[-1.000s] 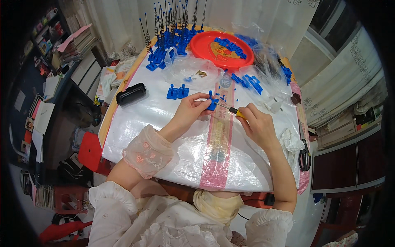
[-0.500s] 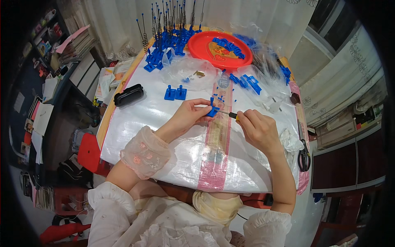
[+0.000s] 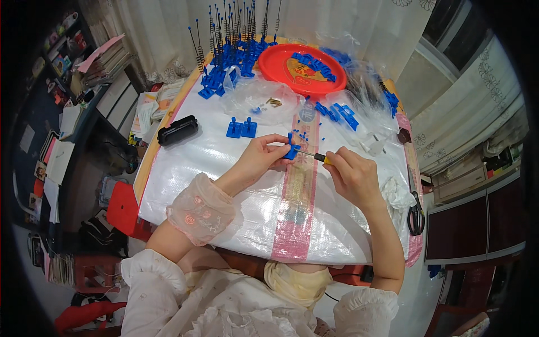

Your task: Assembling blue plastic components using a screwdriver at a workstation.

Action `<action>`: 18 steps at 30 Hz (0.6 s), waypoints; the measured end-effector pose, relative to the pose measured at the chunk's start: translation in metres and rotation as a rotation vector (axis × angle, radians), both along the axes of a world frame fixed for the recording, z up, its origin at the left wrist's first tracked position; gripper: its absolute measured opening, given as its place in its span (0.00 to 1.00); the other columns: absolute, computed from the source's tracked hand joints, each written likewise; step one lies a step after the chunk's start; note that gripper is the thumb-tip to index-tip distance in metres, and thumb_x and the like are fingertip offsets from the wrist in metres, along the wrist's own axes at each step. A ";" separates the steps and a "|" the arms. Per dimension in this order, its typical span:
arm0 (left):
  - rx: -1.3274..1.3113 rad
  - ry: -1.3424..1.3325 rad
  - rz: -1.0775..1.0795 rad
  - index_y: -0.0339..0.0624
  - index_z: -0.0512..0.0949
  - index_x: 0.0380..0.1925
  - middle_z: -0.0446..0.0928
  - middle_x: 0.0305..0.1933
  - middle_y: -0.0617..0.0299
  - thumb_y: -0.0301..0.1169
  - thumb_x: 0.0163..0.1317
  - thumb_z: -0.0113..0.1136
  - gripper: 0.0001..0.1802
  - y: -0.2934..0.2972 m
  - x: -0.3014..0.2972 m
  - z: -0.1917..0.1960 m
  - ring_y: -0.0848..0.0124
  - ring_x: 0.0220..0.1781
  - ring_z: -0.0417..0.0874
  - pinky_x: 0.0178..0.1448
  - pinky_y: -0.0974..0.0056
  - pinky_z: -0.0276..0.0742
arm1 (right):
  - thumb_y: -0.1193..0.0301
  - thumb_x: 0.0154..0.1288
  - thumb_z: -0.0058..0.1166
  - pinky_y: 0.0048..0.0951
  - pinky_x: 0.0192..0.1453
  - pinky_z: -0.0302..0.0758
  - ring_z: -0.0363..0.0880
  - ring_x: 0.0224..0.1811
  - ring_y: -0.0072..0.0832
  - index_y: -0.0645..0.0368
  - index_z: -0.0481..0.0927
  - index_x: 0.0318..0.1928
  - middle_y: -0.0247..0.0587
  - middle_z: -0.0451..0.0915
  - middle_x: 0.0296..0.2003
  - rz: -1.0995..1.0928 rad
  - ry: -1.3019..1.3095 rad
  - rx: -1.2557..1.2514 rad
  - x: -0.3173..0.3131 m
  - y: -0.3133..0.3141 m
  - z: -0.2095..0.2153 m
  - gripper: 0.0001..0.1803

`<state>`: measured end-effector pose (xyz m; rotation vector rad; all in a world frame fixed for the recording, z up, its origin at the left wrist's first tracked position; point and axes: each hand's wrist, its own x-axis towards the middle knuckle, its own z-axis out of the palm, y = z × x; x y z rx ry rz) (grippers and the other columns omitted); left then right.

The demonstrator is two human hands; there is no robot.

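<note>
My left hand (image 3: 262, 158) pinches a small blue plastic part (image 3: 291, 152) above the middle of the table. In my right hand (image 3: 355, 175) is a screwdriver (image 3: 320, 158) with a black and yellow handle, fingers closed round it. Its metal shaft points left and its tip meets the side of the blue part; the exact contact is too small to make out. Two similar blue pieces with square bases (image 3: 241, 128) stand just beyond my left hand. Several tiny blue bits (image 3: 303, 135) lie scattered past the screwdriver.
Many blue bases with black springs (image 3: 231, 59) crowd the far left. A red tray (image 3: 275, 68) holds more blue parts. Brass-coloured screws (image 3: 274, 102) lie on a clear bag (image 3: 236, 101). A black case (image 3: 177, 130) is at left; scissors (image 3: 416, 216) and a crumpled white cloth (image 3: 397, 194) at right.
The whole view has shifted very slightly. Both hands keep their hold, and the screwdriver stays against the blue part, with my right-hand fingers turned a little on the handle.
</note>
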<state>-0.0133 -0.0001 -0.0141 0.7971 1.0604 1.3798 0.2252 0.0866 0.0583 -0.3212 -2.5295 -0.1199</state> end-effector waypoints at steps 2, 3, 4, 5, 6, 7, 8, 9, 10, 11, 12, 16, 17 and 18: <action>0.001 -0.026 0.028 0.37 0.76 0.53 0.84 0.46 0.56 0.27 0.73 0.56 0.12 0.001 0.001 0.000 0.75 0.42 0.86 0.48 0.72 0.85 | 0.71 0.60 0.64 0.30 0.25 0.70 0.75 0.22 0.28 0.61 0.80 0.40 0.37 0.76 0.26 -0.026 0.077 -0.150 0.000 0.005 -0.004 0.10; 0.017 -0.047 0.055 0.38 0.76 0.54 0.84 0.46 0.57 0.27 0.73 0.56 0.12 0.003 0.003 0.000 0.75 0.43 0.85 0.49 0.72 0.85 | 0.70 0.61 0.63 0.30 0.25 0.69 0.74 0.20 0.27 0.61 0.80 0.40 0.38 0.76 0.25 -0.040 0.114 -0.225 0.000 0.007 -0.006 0.10; 0.032 -0.068 0.081 0.38 0.75 0.54 0.83 0.47 0.57 0.27 0.73 0.56 0.12 0.003 0.004 0.000 0.75 0.44 0.85 0.49 0.73 0.84 | 0.70 0.62 0.63 0.28 0.24 0.67 0.71 0.19 0.24 0.61 0.79 0.41 0.36 0.76 0.23 -0.131 0.125 -0.389 0.003 0.011 -0.006 0.10; 0.029 -0.091 0.076 0.38 0.75 0.54 0.83 0.48 0.57 0.27 0.73 0.55 0.13 0.002 0.004 0.003 0.75 0.46 0.85 0.50 0.73 0.84 | 0.70 0.64 0.62 0.26 0.23 0.65 0.69 0.18 0.21 0.61 0.79 0.41 0.35 0.76 0.21 -0.223 0.134 -0.551 0.006 0.014 -0.004 0.10; 0.025 -0.113 0.071 0.38 0.74 0.55 0.83 0.48 0.57 0.27 0.73 0.55 0.13 0.001 0.003 0.007 0.75 0.47 0.85 0.51 0.73 0.84 | 0.69 0.65 0.62 0.24 0.22 0.63 0.66 0.16 0.19 0.61 0.79 0.42 0.34 0.76 0.20 -0.316 0.143 -0.713 0.007 0.016 -0.002 0.10; 0.022 -0.135 0.065 0.39 0.74 0.55 0.82 0.49 0.57 0.26 0.73 0.55 0.13 0.001 0.003 0.009 0.75 0.48 0.84 0.52 0.72 0.84 | 0.69 0.66 0.61 0.22 0.22 0.61 0.65 0.17 0.16 0.61 0.79 0.42 0.31 0.74 0.19 -0.268 0.223 -0.918 0.007 0.018 0.001 0.10; 0.029 -0.157 0.058 0.39 0.74 0.55 0.82 0.49 0.57 0.26 0.72 0.56 0.13 -0.001 0.002 0.010 0.75 0.48 0.84 0.52 0.72 0.84 | 0.68 0.67 0.61 0.20 0.22 0.59 0.63 0.17 0.14 0.60 0.78 0.42 0.28 0.73 0.18 -0.214 0.304 -1.125 0.006 0.017 0.009 0.10; 0.036 -0.180 0.050 0.39 0.74 0.55 0.82 0.50 0.57 0.26 0.72 0.56 0.13 -0.001 0.002 0.010 0.74 0.49 0.84 0.53 0.72 0.83 | 0.67 0.68 0.60 0.19 0.22 0.57 0.61 0.17 0.12 0.60 0.78 0.43 0.25 0.72 0.16 -0.156 0.386 -1.330 0.004 0.017 0.013 0.10; 0.043 -0.202 0.042 0.39 0.74 0.55 0.82 0.50 0.57 0.25 0.72 0.56 0.13 -0.002 0.002 0.010 0.74 0.49 0.84 0.53 0.71 0.83 | 0.69 0.66 0.64 0.17 0.23 0.55 0.62 0.18 0.11 0.59 0.78 0.44 0.23 0.75 0.22 -0.165 0.382 -1.433 0.005 0.017 0.013 0.11; 0.058 -0.203 0.023 0.39 0.74 0.55 0.81 0.51 0.57 0.25 0.72 0.56 0.13 -0.002 0.003 0.009 0.74 0.49 0.84 0.54 0.71 0.83 | 0.70 0.64 0.64 0.18 0.23 0.57 0.63 0.19 0.11 0.59 0.78 0.43 0.24 0.76 0.23 -0.155 0.384 -1.438 0.004 0.015 0.013 0.11; 0.073 -0.204 0.004 0.39 0.74 0.55 0.81 0.51 0.57 0.25 0.72 0.57 0.13 -0.002 0.004 0.009 0.74 0.50 0.84 0.54 0.71 0.83 | 0.71 0.63 0.65 0.18 0.23 0.59 0.64 0.20 0.11 0.59 0.78 0.42 0.25 0.76 0.25 -0.146 0.387 -1.443 0.002 0.011 0.012 0.11; 0.125 -0.204 -0.052 0.39 0.74 0.56 0.80 0.54 0.57 0.24 0.71 0.56 0.14 -0.003 0.005 0.011 0.74 0.51 0.83 0.56 0.71 0.82 | 0.75 0.58 0.68 0.23 0.26 0.65 0.71 0.24 0.15 0.60 0.80 0.39 0.31 0.79 0.30 -0.120 0.369 -1.105 0.000 0.008 0.005 0.10; 0.121 -0.243 -0.052 0.40 0.74 0.56 0.80 0.54 0.58 0.24 0.72 0.56 0.14 -0.002 0.006 0.012 0.74 0.51 0.83 0.56 0.71 0.82 | 0.75 0.58 0.69 0.25 0.26 0.67 0.73 0.25 0.18 0.60 0.81 0.39 0.32 0.79 0.29 -0.096 0.364 -0.901 0.001 0.008 0.003 0.11; 0.116 -0.282 -0.051 0.40 0.74 0.56 0.80 0.54 0.58 0.24 0.72 0.56 0.15 -0.002 0.006 0.013 0.74 0.52 0.83 0.56 0.71 0.81 | 0.74 0.57 0.69 0.26 0.27 0.68 0.75 0.26 0.21 0.60 0.82 0.39 0.33 0.79 0.29 -0.072 0.357 -0.698 0.002 0.008 0.002 0.11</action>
